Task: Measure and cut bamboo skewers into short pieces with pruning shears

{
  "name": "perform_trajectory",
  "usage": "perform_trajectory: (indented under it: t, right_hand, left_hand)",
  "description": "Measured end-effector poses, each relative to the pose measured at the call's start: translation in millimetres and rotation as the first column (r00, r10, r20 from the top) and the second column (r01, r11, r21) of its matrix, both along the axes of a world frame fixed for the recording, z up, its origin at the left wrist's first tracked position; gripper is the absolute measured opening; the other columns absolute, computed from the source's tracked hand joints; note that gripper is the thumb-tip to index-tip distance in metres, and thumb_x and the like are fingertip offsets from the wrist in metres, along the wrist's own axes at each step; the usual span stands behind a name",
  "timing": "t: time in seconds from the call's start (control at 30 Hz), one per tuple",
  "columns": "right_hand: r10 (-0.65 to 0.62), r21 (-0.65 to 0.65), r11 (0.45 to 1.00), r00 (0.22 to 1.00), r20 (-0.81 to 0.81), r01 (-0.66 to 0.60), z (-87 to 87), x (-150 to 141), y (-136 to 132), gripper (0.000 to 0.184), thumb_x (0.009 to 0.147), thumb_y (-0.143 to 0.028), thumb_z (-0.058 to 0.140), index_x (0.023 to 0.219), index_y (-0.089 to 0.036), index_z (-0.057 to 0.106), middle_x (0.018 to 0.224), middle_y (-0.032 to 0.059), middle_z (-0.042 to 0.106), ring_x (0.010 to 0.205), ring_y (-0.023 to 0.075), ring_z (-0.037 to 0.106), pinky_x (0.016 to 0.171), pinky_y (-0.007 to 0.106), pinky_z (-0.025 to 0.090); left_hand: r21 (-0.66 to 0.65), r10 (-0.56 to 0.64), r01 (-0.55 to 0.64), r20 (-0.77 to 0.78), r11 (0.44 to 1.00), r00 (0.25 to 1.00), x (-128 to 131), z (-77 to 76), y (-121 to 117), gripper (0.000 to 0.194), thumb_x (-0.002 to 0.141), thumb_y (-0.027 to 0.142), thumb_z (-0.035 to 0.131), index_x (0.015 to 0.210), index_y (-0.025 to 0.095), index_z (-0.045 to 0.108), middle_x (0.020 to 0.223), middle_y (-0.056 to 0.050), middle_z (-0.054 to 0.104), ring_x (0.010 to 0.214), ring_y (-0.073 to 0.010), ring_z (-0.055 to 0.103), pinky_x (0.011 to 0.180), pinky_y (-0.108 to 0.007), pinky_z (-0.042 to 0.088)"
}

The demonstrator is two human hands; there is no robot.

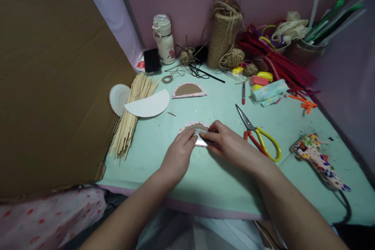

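My left hand and my right hand meet over a half-circle of brown card with a pink patterned edge lying on the pale green table. The fingers of both hands are bent and pinch a small whitish piece on the near side of that half-circle. A second brown half-circle with a pink edge lies farther back. Red and yellow scissors lie just right of my right hand.
A big sheet of cardboard leans at the left, with wooden sticks, a white half-disc and a paper plate beside it. A floral-covered glue gun lies right. Twine spool, bottle, red pipe cleaners crowd the back.
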State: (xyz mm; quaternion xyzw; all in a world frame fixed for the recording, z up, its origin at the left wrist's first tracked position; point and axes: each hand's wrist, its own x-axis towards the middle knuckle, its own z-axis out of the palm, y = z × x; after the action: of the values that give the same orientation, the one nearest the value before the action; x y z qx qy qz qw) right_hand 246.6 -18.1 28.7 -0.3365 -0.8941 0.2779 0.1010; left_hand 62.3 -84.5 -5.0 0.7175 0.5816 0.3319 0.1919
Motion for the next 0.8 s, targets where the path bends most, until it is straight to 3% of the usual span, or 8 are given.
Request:
perform_trajectory:
  t: [0.23, 0.43, 0.8]
  right_hand:
    - [-0.003, 0.053, 0.999, 1.0, -0.024, 0.004, -3.6, 0, -1, 0.019, 0.086, -0.015, 0.056, 0.101, -0.021, 0.067, 0.098, 0.0072, 0.051, 0.086, 0.0188, 0.055, 0.078, 0.033, 0.044]
    - [-0.015, 0.08, 0.997, 0.998, -0.058, 0.019, -6.6, 0, -1, 0.021, 0.084, -0.014, 0.058, 0.101, -0.022, 0.068, 0.096, 0.0071, 0.053, 0.082, 0.0185, 0.055, 0.074, 0.032, 0.044]
    - [-0.011, 0.062, 0.998, 0.998, -0.056, 0.014, -3.6, 1, -2, 0.02, 0.085, -0.013, 0.056, 0.1, -0.021, 0.067, 0.098, 0.007, 0.052, 0.084, 0.0181, 0.055, 0.076, 0.032, 0.045]
  left_hand:
    - [0.222, -0.063, 0.088, -0.114, 0.971, 0.991, -6, -10.8, 2, 0.025, 0.096, 0.021, 0.045, 0.107, 0.019, 0.067, 0.11, -0.006, 0.069, 0.109, -0.0195, 0.06, 0.097, -0.04, 0.05]
    - [0.264, -0.055, 0.103, -0.182, 0.959, 0.982, -4, -14.1, 0, 0.026, 0.096, 0.017, 0.043, 0.106, 0.016, 0.068, 0.111, -0.009, 0.069, 0.109, -0.0203, 0.06, 0.096, -0.04, 0.051]
    - [0.294, -0.015, 0.077, -0.208, 0.953, 0.978, -5, -19.6, -2, 0.028, 0.096, 0.018, 0.044, 0.11, 0.02, 0.068, 0.111, -0.007, 0.07, 0.11, -0.0207, 0.061, 0.099, -0.043, 0.05]
